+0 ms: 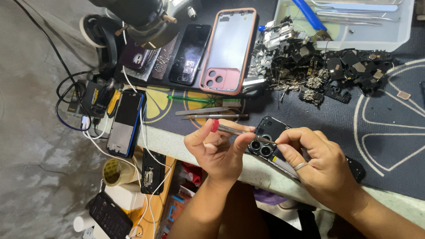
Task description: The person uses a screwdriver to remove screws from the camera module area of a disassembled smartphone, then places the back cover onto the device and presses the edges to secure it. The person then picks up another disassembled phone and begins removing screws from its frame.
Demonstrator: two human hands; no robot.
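- my left hand (pixel 217 148) pinches the red-capped metal screwdriver (pixel 237 130); keep it square on the screw.
- my right hand (pixel 316 159) grips the black phone chassis (pixel 271 132) at the near table edge; brace it.
- loose black parts pile (pixel 318 66) lies far right.

A grey concrete floor (pixel 31 132) lies beside a pale workbench (pixel 177 137) with a dark mat (pixel 389 146).

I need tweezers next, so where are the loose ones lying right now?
The tweezers lie on the mat just above the left hand, below the green brush.
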